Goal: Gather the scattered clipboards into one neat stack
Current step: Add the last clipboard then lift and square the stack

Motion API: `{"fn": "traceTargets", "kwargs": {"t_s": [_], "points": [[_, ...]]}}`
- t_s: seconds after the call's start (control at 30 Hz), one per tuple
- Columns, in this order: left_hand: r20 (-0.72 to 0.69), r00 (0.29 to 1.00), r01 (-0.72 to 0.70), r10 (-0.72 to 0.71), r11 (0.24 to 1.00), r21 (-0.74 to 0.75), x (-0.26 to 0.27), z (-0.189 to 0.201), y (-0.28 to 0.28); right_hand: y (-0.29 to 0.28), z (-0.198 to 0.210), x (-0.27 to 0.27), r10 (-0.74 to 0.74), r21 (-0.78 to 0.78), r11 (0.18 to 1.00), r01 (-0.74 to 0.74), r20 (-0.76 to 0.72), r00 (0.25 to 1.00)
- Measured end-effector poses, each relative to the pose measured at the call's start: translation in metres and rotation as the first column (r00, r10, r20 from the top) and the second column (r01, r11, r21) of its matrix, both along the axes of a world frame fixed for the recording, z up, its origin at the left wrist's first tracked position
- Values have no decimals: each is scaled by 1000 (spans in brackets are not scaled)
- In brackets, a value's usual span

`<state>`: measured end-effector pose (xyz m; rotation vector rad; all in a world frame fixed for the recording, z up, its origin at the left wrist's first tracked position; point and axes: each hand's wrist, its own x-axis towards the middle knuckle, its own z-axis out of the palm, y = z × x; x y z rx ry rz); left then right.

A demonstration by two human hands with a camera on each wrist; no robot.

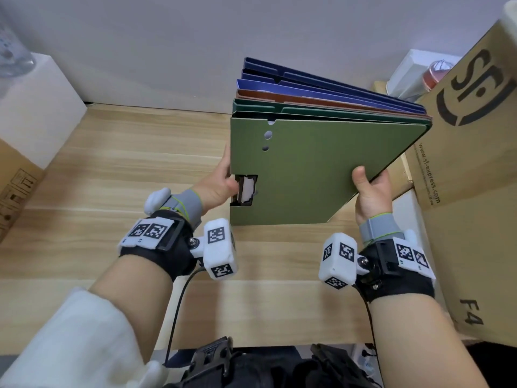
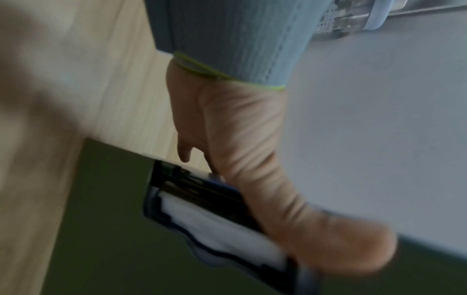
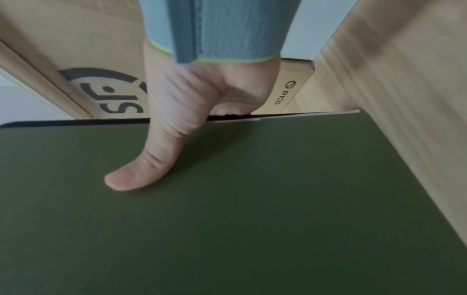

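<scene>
Both hands clamped on one stack of clipboards [image 1: 316,163], lifted clear of the wooden worktop [image 1: 134,163] and tilted, far edge fanned open toward 12 o'clock. Stack centred at roughly 1 o'clock in the head view.

Left hand [image 1: 216,186] at the stack's 9 o'clock edge: thumb on top beside the metal clip [image 1: 246,190], remaining fingers hidden under the boards. Left wrist view (blurred) confirms thumb lying along the clip [image 2: 202,211].

Right hand [image 1: 370,191] at the stack's 4 o'clock corner: thumb [image 3: 141,169] pressed flat on the green top board [image 3: 227,209], fingers wrapped beneath (not visible from above).

Visible order in the stack, top down: olive green, darker green, brown, several blue.

Surroundings: large cardboard box [image 1: 472,169] with black logo at 3 o'clock, just beside the right hand; white box [image 1: 36,107] at 10 o'clock; smaller cardboard box [image 1: 16,186] at 9 o'clock. Marker-tagged wrist rigs on both forearms. Grey wall [image 1: 195,37] behind.
</scene>
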<state>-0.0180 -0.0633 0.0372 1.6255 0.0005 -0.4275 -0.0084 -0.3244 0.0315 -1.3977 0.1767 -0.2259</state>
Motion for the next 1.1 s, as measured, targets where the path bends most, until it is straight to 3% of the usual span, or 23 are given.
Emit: {"fn": "traceTargets", "kwargs": {"t_s": [0.1, 0.23, 0.37, 0.53, 0.8, 1.1], "points": [[-77, 996, 52, -39, 983, 176, 4, -20, 6, -5, -13, -2, 30, -37, 999, -32, -56, 998], [-107, 992, -46, 68, 980, 194, 13, -34, -7, -8, -30, -4, 56, -75, 995, -62, -90, 994], [-67, 985, -143, 158, 972, 187, 17, -32, -18, -9, -30, -1, -1, -26, 1000, 0, -51, 999], [-58, 991, -116, 124, 984, 132, 21, -29, -31, -25, -31, 6, -13, -54, 999, 7, -102, 995], [-58, 998, 9, 8, 961, 277, 35, -48, -30, -30, -61, 1, 13, -169, 983, -68, -307, 952], [-9, 1000, -2, 5, 950, 314, 62, -49, -34, -27, -62, 26, -70, -220, 975, -6, -338, 939]]}}
